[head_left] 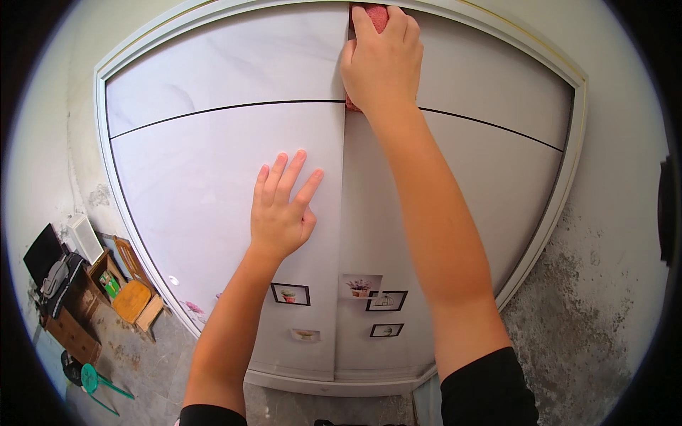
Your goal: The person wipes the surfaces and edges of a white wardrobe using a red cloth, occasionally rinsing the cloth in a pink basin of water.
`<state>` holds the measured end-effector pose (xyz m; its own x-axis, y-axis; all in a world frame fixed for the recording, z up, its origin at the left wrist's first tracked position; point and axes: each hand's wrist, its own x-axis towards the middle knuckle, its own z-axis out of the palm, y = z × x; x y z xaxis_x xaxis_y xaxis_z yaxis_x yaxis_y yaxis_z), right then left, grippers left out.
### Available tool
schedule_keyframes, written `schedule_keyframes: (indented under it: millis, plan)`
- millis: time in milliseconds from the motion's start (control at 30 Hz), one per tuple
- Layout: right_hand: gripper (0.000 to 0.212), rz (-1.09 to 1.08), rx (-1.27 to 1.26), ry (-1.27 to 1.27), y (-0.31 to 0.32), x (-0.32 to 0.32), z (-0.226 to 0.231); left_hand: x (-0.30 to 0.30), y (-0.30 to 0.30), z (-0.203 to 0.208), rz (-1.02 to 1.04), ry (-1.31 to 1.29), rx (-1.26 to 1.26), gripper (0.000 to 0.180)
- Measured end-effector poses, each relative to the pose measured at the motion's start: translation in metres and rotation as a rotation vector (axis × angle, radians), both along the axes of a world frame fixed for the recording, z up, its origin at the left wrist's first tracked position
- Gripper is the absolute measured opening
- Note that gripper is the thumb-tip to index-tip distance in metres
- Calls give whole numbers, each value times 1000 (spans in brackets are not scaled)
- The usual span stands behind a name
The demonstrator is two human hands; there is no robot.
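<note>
A pale wardrobe with two sliding doors fills the middle of the view. High up at the seam between the doors, my right hand (383, 64) presses a red cloth (377, 18) against the right door (490, 78); its fingers curl over the cloth, and a bit of it shows below the palm. My left hand (283, 213) is at the left door (192, 199), fingers spread and holding nothing. Whether its fingertips touch the surface I cannot tell for sure. Dark thin strips cross both doors. Small printed pictures of potted plants (290, 294) decorate the lower part.
A light frame (577, 142) surrounds the doors. At the left are a wooden chair (133, 298), a green stool (90, 378), a dark screen (44, 255) and a wooden cabinet (85, 291). The right wall (575, 319) is stained and peeling low down.
</note>
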<state>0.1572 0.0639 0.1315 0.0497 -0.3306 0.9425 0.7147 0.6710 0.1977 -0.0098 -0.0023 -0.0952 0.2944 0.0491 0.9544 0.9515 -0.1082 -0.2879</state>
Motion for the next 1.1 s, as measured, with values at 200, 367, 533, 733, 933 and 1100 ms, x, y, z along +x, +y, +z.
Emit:
schedule_keyframes:
  millis: [200, 367, 533, 733, 933, 1100]
  plan:
    - [56, 235, -52, 74, 12, -7, -13, -1, 0, 1, 44, 7, 49, 73]
    - [57, 215, -33, -32, 24, 8, -15, 3, 5, 1, 31, 4, 64, 73]
    - [50, 48, -38, 44, 6, 8, -44, -3, 0, 0, 48, -2, 50, 74]
    - [45, 161, -41, 71, 15, -2, 0, 0, 4, 0, 44, 0, 37, 76]
    - [23, 213, 96, 100, 18, 4, 0, 1, 0, 2, 1, 1, 14, 71]
    - [18, 49, 119, 11, 25, 34, 7, 2, -1, 3, 11, 15, 1, 70]
